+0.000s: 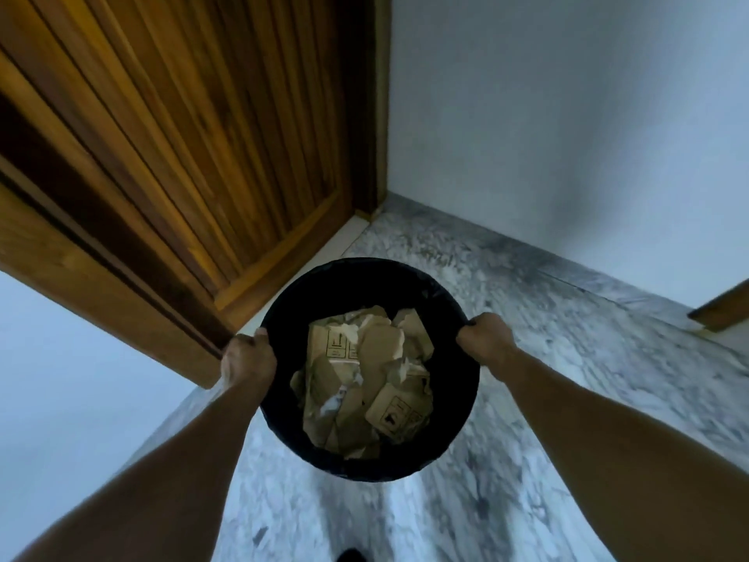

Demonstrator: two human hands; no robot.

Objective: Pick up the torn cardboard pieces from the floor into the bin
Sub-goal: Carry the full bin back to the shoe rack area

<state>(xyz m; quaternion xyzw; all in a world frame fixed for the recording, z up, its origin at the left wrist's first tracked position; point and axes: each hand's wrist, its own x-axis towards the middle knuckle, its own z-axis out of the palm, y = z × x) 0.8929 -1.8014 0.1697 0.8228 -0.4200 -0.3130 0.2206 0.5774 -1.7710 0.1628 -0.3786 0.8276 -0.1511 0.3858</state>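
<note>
Torn cardboard pieces [364, 383] lie heaped inside the black bin [466, 399], between both hands; left hand [247, 358] and right hand [486, 338] fingers clench opposite sides of its rim, equally near.

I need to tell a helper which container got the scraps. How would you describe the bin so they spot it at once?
Start at the wooden door in the corner; just in front of it, over the marbled grey floor, is the bin. The left hand and right hand grip its rim on opposite sides. It is round, black, and filled with torn cardboard pieces.
</note>
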